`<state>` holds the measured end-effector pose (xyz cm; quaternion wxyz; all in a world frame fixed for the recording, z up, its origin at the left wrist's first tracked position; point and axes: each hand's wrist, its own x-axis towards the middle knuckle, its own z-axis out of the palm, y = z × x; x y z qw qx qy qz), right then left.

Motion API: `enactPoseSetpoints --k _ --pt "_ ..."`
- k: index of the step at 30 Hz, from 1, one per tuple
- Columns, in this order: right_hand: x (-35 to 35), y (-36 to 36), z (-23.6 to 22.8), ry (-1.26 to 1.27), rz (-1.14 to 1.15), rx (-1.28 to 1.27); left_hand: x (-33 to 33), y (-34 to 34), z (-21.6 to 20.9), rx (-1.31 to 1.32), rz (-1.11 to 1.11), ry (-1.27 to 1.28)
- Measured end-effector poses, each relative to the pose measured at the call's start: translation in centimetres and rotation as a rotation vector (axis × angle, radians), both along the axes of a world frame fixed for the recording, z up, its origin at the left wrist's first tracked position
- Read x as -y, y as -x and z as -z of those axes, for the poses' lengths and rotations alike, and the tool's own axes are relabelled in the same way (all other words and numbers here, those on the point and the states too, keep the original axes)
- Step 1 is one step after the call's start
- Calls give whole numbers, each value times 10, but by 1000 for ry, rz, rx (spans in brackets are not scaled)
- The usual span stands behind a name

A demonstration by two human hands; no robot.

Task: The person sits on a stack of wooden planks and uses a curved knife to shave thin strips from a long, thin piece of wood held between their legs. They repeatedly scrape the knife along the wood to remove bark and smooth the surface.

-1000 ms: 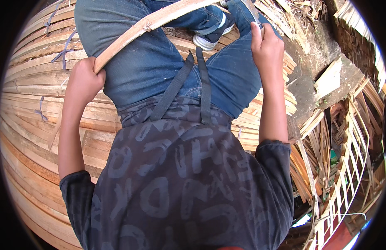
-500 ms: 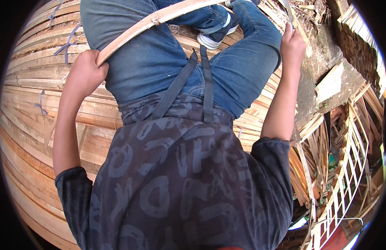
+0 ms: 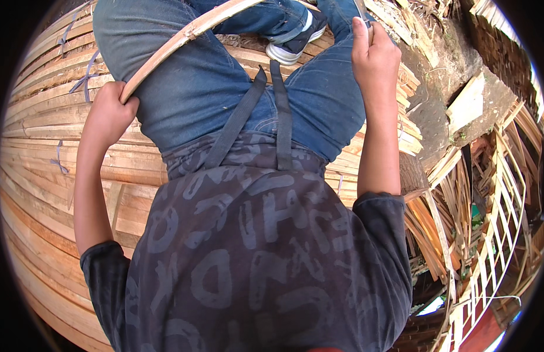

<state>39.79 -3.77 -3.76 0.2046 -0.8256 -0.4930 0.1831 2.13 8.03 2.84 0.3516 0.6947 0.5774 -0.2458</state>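
Observation:
My left hand [image 3: 112, 112] is closed round the near end of a long, pale wooden strip [image 3: 166, 50]. The strip bends up across my left thigh toward the top edge, with a knot-like joint partway along; its far end is out of sight. Over my right knee, my right hand [image 3: 374, 56] grips a knife [image 3: 370, 34] by its handle, thumb stretched along it. The knife's narrow metal blade points away from me and is cut off by the top edge. Blade and strip are apart where both show.
Bundles of flat wooden strips [image 3: 43, 155], tied with purplish ribbon [image 3: 87, 76], lie under and left of me. To the right are a stone block [image 3: 489, 97], loose split pieces [image 3: 427, 234] and a pale lattice [image 3: 489, 258]. My shoe [image 3: 286, 54] rests ahead.
My right hand with the knife has moved left and nearer to me. My left hand and the strip sit slightly further left in view, still gripped.

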Motion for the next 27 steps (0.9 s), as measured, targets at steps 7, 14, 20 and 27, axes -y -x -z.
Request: enactPoseSetpoints --k 7,14,20,27 --pt "-1 -11 11 47 -114 81 -3 -5 -7 13 -9 27" --pt "-2 -38 59 -72 -162 155 -8 3 -6 67 7 65" --pt "-3 -62 76 -43 -103 309 -11 -4 -7 31 17 101" --pt "8 -107 76 116 184 304 -14 9 -6 51 15 103"
